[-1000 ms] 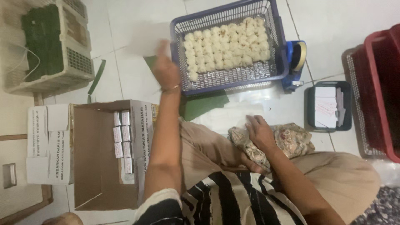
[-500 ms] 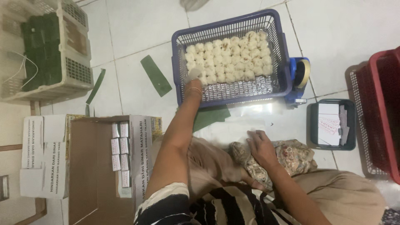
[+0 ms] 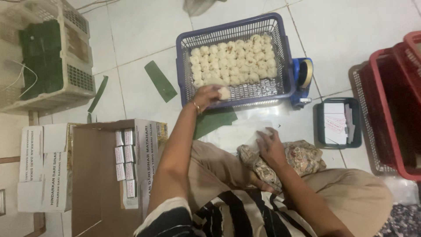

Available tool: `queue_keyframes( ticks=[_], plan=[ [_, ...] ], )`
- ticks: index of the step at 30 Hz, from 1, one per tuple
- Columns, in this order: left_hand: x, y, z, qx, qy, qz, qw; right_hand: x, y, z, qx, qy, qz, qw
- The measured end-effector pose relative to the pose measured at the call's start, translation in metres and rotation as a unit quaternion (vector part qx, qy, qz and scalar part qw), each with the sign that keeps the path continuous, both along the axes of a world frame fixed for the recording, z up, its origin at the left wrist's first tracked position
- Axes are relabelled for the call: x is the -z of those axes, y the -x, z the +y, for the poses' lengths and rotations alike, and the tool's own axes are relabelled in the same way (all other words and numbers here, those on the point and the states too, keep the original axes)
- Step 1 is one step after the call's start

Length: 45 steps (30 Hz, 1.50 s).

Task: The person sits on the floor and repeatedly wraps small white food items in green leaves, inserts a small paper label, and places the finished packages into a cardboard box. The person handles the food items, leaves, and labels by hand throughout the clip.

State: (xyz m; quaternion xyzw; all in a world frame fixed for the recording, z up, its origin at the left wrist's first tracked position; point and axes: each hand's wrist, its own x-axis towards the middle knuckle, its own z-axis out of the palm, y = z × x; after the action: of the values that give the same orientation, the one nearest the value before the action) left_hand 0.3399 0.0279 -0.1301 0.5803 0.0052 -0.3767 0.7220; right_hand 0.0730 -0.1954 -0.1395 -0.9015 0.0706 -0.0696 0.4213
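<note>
Left hand [image 3: 206,95] pinching one white cake [image 3: 224,93] at blue basket [image 3: 280,52] front edge, basket mostly full; right hand [image 3: 269,147] fingers spread flat on clear sheet [image 3: 237,131].

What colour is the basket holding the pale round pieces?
The basket is blue-purple plastic mesh, clearest in the head view.
</note>
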Motion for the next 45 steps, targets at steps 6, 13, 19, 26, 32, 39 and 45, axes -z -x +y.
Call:
queue_keyframes(
  ticks=[6, 13, 19, 26, 32, 39, 45],
  plan=[
    [-0.001, 0.115, -0.017, 0.04, -0.013, -0.081, 0.996, -0.05, 0.018, 0.004, 0.03, -0.067, -0.123, 0.99],
    [-0.021, 0.233, -0.043, -0.016, 0.256, 0.021, 0.966, -0.094, 0.048, 0.01, -0.008, -0.157, -0.121, 0.98],
    [-0.086, 0.274, -0.048, -0.054, 0.454, 0.123, 0.881, -0.101, 0.079, 0.017, 0.004, -0.359, -0.156, 0.92],
    [-0.127, 0.307, -0.076, -0.151, 0.24, -0.088, 0.955, -0.134, 0.101, 0.037, 0.006, -0.069, -0.272, 0.96],
    [-0.121, 0.315, -0.072, -0.209, 0.174, -0.159, 0.949, -0.159, 0.107, 0.034, -0.085, -0.071, -0.218, 0.97],
    [-0.112, 0.322, -0.068, -0.236, 0.107, -0.17, 0.951, -0.174, 0.098, 0.026, 0.079, -0.077, -0.148, 0.983],
    [-0.1, 0.312, -0.069, -0.208, 0.176, -0.18, 0.945, -0.177, 0.108, 0.038, 0.004, -0.121, -0.167, 0.979]
  ],
)
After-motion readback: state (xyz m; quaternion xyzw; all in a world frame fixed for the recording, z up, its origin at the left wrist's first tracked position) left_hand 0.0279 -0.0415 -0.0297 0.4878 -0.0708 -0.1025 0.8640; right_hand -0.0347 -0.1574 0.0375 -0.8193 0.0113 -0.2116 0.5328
